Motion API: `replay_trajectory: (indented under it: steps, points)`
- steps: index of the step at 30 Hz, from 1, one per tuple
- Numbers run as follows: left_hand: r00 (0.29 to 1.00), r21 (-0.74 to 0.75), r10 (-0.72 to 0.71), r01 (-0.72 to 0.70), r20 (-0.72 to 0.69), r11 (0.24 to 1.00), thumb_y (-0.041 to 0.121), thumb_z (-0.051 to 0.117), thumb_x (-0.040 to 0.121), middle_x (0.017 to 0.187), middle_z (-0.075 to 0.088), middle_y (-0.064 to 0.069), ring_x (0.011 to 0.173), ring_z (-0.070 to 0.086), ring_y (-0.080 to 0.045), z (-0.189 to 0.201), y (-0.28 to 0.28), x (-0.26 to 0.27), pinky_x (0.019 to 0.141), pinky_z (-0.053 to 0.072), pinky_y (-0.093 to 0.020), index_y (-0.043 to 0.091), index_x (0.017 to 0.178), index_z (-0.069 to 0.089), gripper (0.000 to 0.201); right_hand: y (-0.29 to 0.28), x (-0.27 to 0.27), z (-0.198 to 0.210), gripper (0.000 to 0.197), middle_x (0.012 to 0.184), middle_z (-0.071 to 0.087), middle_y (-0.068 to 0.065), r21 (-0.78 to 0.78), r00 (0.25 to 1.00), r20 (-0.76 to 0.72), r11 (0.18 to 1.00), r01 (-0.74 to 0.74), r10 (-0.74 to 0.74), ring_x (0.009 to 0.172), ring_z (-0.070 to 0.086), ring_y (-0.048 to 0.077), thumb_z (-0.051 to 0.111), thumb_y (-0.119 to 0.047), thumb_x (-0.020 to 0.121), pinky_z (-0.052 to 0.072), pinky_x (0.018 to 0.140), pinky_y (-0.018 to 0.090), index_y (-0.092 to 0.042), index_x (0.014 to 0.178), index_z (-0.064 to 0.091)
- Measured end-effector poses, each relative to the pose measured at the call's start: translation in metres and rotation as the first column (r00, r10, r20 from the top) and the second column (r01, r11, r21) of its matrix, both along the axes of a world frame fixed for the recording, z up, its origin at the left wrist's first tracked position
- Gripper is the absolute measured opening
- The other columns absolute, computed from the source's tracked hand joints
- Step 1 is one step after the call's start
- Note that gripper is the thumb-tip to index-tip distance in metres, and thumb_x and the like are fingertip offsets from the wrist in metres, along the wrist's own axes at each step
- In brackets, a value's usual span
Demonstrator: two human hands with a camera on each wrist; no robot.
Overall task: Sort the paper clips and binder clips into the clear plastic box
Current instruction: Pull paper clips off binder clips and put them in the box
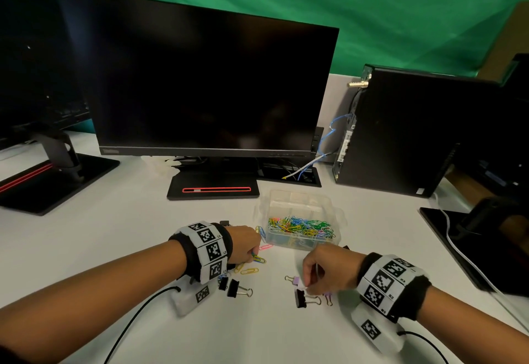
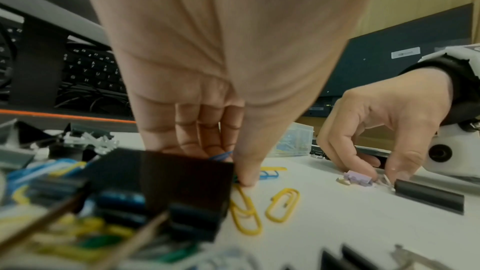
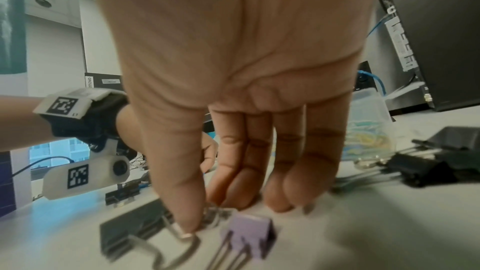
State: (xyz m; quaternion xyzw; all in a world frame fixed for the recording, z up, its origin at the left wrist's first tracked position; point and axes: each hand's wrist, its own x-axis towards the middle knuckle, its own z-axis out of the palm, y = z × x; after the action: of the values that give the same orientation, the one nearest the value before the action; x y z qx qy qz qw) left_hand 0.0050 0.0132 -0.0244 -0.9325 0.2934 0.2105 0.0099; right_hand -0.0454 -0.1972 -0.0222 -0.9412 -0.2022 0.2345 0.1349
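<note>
The clear plastic box (image 1: pixel 329 209) stands at mid-table, and its near compartment holds a heap of coloured paper clips (image 1: pixel 300 227). Just left of it, my left hand (image 1: pixel 254 255) is down on the table, its thumb and fingers pinching blue paper clips (image 2: pixel 221 155). Two yellow paper clips (image 2: pixel 283 204) lie loose beside the thumb. My right hand (image 1: pixel 307 288) pinches the wire handle of a black binder clip (image 1: pixel 300 298), thumb tip on the handle (image 3: pixel 182 233). A purple binder clip (image 3: pixel 249 231) lies next to that thumb.
More black binder clips (image 1: pixel 236 288) lie under my left wrist, and a few (image 3: pixel 420 169) right of my right hand. A monitor stand (image 1: pixel 213 189) and a black computer tower (image 1: pixel 400 134) stand behind the box. Cables run from both wrists.
</note>
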Motion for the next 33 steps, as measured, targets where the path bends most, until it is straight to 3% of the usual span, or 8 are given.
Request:
replay_trajectory:
  steps: [6,10,15,17,20,26,29,33]
  points:
    - [1.0,-0.053,-0.003,0.003,0.003,0.999,0.018,0.048,0.095,0.124,0.056,-0.013,0.113,0.052,-0.027,0.002,0.004,-0.003,0.091,0.039,-0.028,0.002,0.117,0.055,0.028,-0.001,0.002,0.001,0.005,0.069,0.066,-0.004,-0.01,0.999,-0.044,1.0,-0.009,0.008,0.056,0.055,0.0,0.066,-0.02,0.079,0.044,0.06,0.012,-0.024,0.077,0.064]
    - [1.0,-0.077,0.01,-0.011,-0.014,0.997,0.017,0.05,0.093,0.119,0.06,-0.012,0.111,0.054,-0.026,0.002,0.003,0.001,0.079,0.037,-0.019,0.004,0.115,0.056,0.026,-0.002,0.011,0.009,0.006,0.057,0.058,-0.016,-0.002,1.0,0.009,1.0,-0.01,0.01,0.054,0.053,-0.003,0.069,-0.017,0.079,0.046,0.063,0.013,-0.017,0.084,0.068]
    - [0.999,-0.124,0.008,-0.012,-0.035,0.992,0.014,0.055,0.09,0.072,0.044,0.009,0.087,0.044,-0.013,-0.001,0.002,0.007,0.056,0.025,-0.005,0.018,0.096,0.052,0.007,-0.009,0.038,0.032,0.011,0.068,0.057,-0.018,0.11,0.978,0.196,0.993,0.044,-0.065,0.06,0.055,-0.011,0.071,-0.013,0.077,0.04,0.058,0.002,-0.022,0.078,0.065]
    - [0.999,-0.14,0.01,-0.015,-0.041,0.99,0.014,0.056,0.09,0.077,0.046,0.007,0.087,0.044,-0.012,-0.002,0.002,0.008,0.057,0.025,-0.005,0.012,0.105,0.06,0.016,-0.014,0.052,0.038,0.009,0.067,0.059,-0.017,0.181,0.955,0.26,0.978,0.099,-0.145,0.061,0.054,-0.014,0.072,-0.011,0.076,0.039,0.057,0.001,-0.019,0.077,0.067]
    - [0.998,-0.144,0.023,-0.03,-0.052,0.989,0.015,0.058,0.089,0.095,0.054,-0.005,0.088,0.044,-0.011,-0.001,0.003,0.009,0.061,0.032,-0.012,0.006,0.114,0.061,0.026,-0.018,0.07,0.033,0.005,0.07,0.066,-0.013,0.188,0.924,0.309,0.966,0.175,-0.227,0.064,0.057,-0.003,0.072,-0.013,0.076,0.039,0.056,0.003,-0.017,0.074,0.07]
    - [0.997,-0.144,0.029,-0.039,-0.072,0.989,0.014,0.058,0.089,0.111,0.063,-0.013,0.087,0.045,-0.012,-0.004,0.002,0.012,0.077,0.036,-0.02,0.006,0.112,0.063,0.024,0.002,0.084,0.016,0.012,0.084,0.071,-0.002,0.085,0.963,0.213,0.985,0.152,-0.166,0.071,0.059,0.006,0.065,-0.014,0.083,0.046,0.068,0.015,-0.011,0.087,0.075]
    - [0.996,-0.138,0.016,-0.028,-0.089,0.99,0.014,0.057,0.09,0.097,0.058,-0.008,0.087,0.045,-0.012,-0.003,0.002,0.015,0.066,0.036,-0.017,0.006,0.113,0.063,0.025,0.016,0.084,0.014,0.019,0.104,0.071,0.001,0.044,0.978,0.195,0.996,0.073,-0.081,0.086,0.054,0.005,0.062,-0.014,0.085,0.041,0.081,0.017,-0.014,0.101,0.073]
    - [0.995,-0.185,0.013,-0.031,-0.098,0.982,0.016,0.058,0.09,0.095,0.05,0.003,0.086,0.046,-0.011,0.003,0.002,0.019,0.062,0.034,-0.012,0.008,0.116,0.061,0.028,0.016,0.083,0.016,0.024,0.109,0.07,0.001,0.003,0.982,0.181,0.998,0.055,-0.055,0.096,0.059,0.012,0.06,-0.015,0.086,0.04,0.084,0.018,-0.02,0.106,0.072]
